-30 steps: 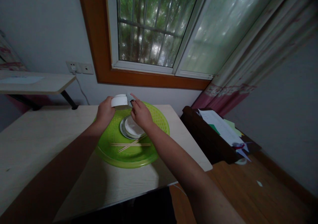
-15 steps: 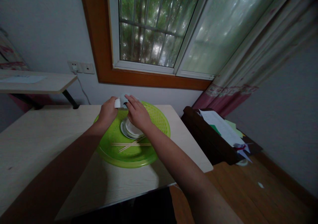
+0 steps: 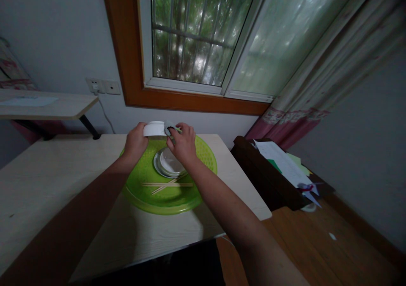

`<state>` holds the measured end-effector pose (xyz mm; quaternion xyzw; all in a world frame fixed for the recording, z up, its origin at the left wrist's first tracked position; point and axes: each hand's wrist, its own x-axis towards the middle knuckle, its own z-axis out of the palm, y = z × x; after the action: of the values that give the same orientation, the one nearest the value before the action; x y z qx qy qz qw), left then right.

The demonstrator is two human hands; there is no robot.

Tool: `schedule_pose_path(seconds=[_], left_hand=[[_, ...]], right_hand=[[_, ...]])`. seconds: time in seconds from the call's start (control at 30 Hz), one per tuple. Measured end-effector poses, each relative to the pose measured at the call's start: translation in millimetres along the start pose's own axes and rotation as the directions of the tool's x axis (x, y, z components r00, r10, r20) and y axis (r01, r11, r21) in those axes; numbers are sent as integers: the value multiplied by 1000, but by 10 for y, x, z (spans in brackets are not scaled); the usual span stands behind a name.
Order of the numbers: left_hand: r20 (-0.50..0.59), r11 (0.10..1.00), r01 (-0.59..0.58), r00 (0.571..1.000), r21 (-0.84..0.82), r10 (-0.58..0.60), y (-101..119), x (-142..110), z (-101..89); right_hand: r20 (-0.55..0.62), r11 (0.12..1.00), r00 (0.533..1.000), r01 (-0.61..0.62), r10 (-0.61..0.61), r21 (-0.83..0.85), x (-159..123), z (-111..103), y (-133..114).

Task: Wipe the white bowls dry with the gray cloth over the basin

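Your left grip [image 3: 136,139] is clamped on the left edge of a white bowl [image 3: 154,129], held up over the green tray [image 3: 168,210]; your right grip [image 3: 183,144] is closed around a grey cloth or pad [image 3: 169,126] at the bowl's right edge. Can't tell which way its mouth faces. Bowl probably light, stiff, smooth enough to slip, breakable if ceramic: pinch the rim, thumb opposite fingers, firm but no hard squeeze. Pad looks soft, may bunch; hold it by the middle. Just below the right grip, a stacked bowl [image 3: 171,162] on dishes [image 3: 157,164], likely hard and chip-prone. Further below both grips, crossed chopsticks [image 3: 167,185], light, apt to roll; pinch mid-length. Beyond, around the tray, the pale surface [image 3: 242,186]
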<state>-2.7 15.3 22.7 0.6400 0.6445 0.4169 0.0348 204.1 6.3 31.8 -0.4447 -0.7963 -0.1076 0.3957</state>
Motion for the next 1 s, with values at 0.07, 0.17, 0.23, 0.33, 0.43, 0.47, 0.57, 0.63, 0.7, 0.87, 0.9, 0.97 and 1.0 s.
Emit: schedule_pose_path(seconds=[0.07, 0.17, 0.23, 0.33, 0.43, 0.47, 0.57, 0.63, 0.7, 0.87, 0.9, 0.97, 1.0], left_hand=[[3, 1000, -16, 1000, 0, 16, 3, -1, 3], [3, 999, -31, 1000, 14, 31, 13, -4, 5], [0, 999, -28, 1000, 30, 28, 21, -5, 4], [0, 999, -21, 1000, 39, 21, 27, -5, 3], [-1, 999, -16, 1000, 28, 16, 22, -4, 3], [-3, 1000, -13, 1000, 26, 13, 20, -4, 2], [-4, 999, -2, 1000, 35, 3, 17, -8, -6], [3, 999, -2, 1000, 48, 2, 23, -12, -16], [11, 998, -5, 1000, 57, 4, 33, -16, -25], [37, 998, -12, 999, 59, 10, 67, -18, -25], [46, 998, -13, 999, 53, 10, 73, -17, -21], [64, 999, -20, 998, 48, 17, 82, -16, -13], [71, 998, -31, 997, 54, 27, 85, -17, -9]], right_hand=[[9, 1000, 1000, 12, -12, -7, 1, 4, -3], [25, 999, 999, 36, -36, 5, 2, 24, 7], [25, 999, 999, 48, -48, 12, 2, 44, 21], [13, 997, 997, 71, -71, 28, 2, 75, 48], [-13, 992, 994, 107, -106, 64, 3, 98, 73], [-23, 989, 992, 122, -121, 81, 4, 103, 78], [-52, 976, 985, 169, -163, 140, 9, 110, 77], [-58, 965, 982, 189, -181, 181, 12, 116, 68], [-49, 955, 981, 196, -190, 221, 13, 127, 61], [25, 937, 976, 203, -218, 283, 6, 160, 73], [34, 931, 972, 214, -234, 295, 3, 161, 77], [41, 918, 962, 244, -269, 313, 0, 153, 80], [42, 914, 958, 256, -283, 315, 0, 145, 79]])
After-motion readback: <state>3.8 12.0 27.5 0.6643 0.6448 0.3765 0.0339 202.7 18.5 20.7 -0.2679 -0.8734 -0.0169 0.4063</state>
